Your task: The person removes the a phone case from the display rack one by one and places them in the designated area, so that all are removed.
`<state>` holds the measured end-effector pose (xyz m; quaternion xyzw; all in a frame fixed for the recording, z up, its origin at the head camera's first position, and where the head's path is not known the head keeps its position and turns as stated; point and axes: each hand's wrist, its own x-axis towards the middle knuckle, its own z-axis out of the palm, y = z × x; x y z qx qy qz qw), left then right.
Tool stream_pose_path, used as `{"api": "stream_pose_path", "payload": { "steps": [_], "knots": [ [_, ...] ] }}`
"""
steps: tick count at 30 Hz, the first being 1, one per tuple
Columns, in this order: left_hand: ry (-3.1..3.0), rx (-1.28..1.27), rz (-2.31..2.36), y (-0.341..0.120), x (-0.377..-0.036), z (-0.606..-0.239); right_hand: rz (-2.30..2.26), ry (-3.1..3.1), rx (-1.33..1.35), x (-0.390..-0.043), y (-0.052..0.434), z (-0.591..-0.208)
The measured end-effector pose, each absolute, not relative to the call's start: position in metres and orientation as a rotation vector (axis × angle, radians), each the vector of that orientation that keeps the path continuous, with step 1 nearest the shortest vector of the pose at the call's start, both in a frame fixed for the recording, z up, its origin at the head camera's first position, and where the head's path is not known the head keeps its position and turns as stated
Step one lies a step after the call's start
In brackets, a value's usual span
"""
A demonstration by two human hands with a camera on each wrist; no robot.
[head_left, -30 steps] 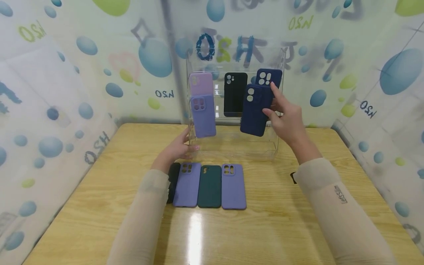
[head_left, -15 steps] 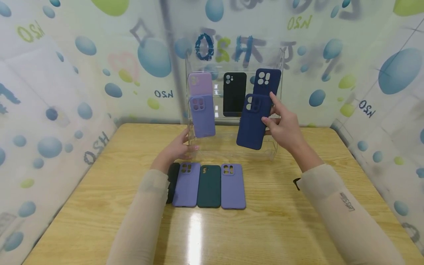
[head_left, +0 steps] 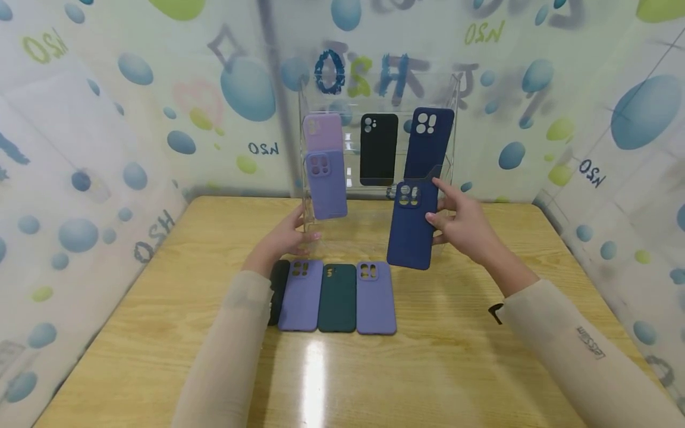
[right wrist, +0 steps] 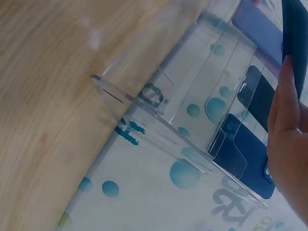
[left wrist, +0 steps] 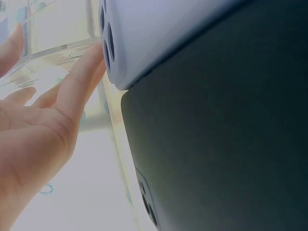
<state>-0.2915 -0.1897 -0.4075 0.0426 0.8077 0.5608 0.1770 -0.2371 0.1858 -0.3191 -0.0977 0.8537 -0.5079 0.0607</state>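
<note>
Now the navy case (head_left: 411,226) hangs upright in the air in front of the stand's (head_left: 448,95) lower right, camera holes up, just above the table (head_left: 455,356) and just right of the row of cases. The right hand (head_left: 465,223) pinches its right edge: thumb on the front face, other fingers (head_left: 444,189) curled behind, at about 3 o'clock of the case. In the right wrist view only the heel of that hand (right wrist: 288,144) and a dark edge of the case (right wrist: 294,43) show.

Left hand (head_left: 283,238) sits at the stand's lower left corner, approx 9 o'clock of the navy case, fingers (left wrist: 79,79) straight and relaxed, tips against the clear wall; it holds nothing.

On the stand: a lilac case (head_left: 323,132) w/ a purple case (head_left: 326,184) below it, a black case (head_left: 379,148) in the middle, a 2nd navy case (head_left: 429,141) at right. On the table at 7 o'clock: a dark case (head_left: 279,291) partly under the left sleeve, then purple (head_left: 301,296), green (head_left: 337,297), purple (head_left: 376,297), side by side, touching.

Step, as I judge it: a case is off the stand and on its way down to the row. Next move prob calls for laying it flat, holes away, at the row's right end, beside the last purple one, w/o nudging the others, then letting go of the pinch.
</note>
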Motion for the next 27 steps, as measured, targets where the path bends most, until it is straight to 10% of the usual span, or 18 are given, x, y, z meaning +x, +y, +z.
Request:
{"api": "stream_pose_path", "payload": {
  "steps": [27],
  "knots": [
    [2.280, 0.109, 1.567, -0.188, -0.291, -0.404, -1.577, 2.160, -0.101, -0.191, 0.196, -0.368]
  ]
}}
